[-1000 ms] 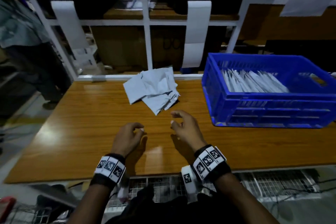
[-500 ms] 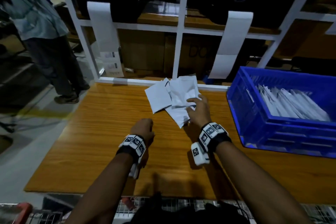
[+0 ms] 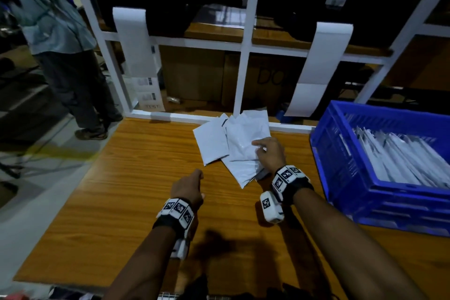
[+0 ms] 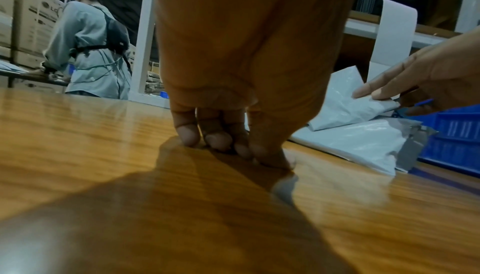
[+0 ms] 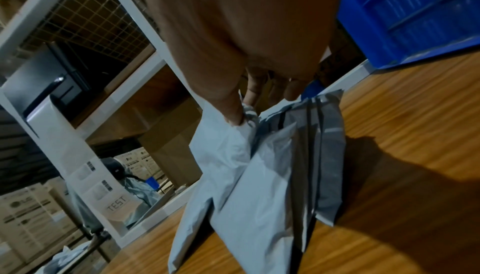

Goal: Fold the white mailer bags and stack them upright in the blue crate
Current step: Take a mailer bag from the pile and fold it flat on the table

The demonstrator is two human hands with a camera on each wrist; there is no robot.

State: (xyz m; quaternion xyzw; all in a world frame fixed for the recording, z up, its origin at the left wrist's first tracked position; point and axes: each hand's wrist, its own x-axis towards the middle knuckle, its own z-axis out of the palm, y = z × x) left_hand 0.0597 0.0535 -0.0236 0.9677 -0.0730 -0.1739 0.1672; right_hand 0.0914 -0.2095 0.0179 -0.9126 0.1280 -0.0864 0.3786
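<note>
The word "TEST" is printed on the bottom of a white paper strip that hangs on the shelf frame; the same word shows faintly on that strip in the head view. The barcode-like marks above it are too small to read. Cardboard boxes in the background carry an "LG" logo, seen also on a box from the left wrist. A brown carton behind the frame bears dark handwritten letters, roughly "DO".
</note>
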